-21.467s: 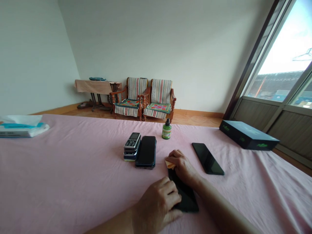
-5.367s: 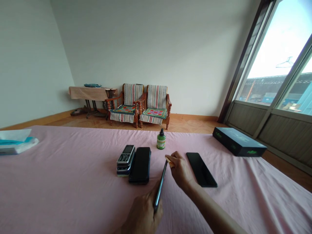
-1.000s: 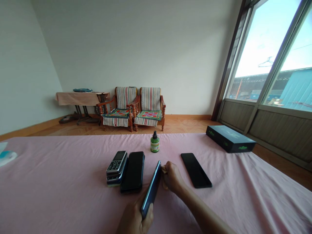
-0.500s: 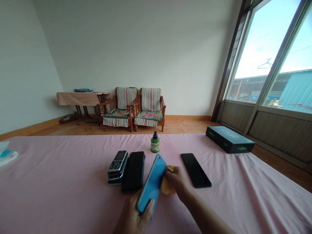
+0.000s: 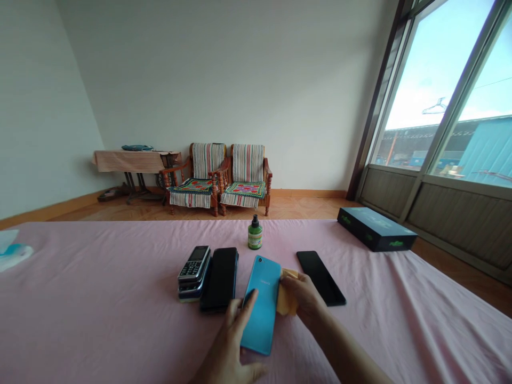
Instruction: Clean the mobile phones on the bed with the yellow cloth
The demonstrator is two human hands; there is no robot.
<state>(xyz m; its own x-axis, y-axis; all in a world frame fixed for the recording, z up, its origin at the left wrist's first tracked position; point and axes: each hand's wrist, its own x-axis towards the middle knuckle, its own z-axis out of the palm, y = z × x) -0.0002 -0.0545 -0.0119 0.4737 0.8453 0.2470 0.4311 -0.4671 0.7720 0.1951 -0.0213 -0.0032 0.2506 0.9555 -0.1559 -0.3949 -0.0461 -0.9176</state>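
A blue smartphone [image 5: 263, 303] lies back-up on the pink tablecloth [image 5: 100, 298] in front of me. My left hand [image 5: 232, 346] rests on its near left edge, fingers spread, index finger on the blue back. My right hand [image 5: 306, 301] pinches a small yellow cloth [image 5: 287, 298] just right of the phone. A black phone [image 5: 320, 277] lies flat to the right of that hand.
To the left sit a stack of black smartphones [image 5: 220, 277] and a stack of keypad phones [image 5: 193, 272]. A green spray bottle [image 5: 255, 234] stands behind them. A dark box [image 5: 376, 228] lies at far right, a tissue pack [image 5: 12, 255] at far left.
The phone, held upright on its edge a second ago, has been turned over and laid down with its blue back up. My left hand has opened over it; the cloth stays in my right.
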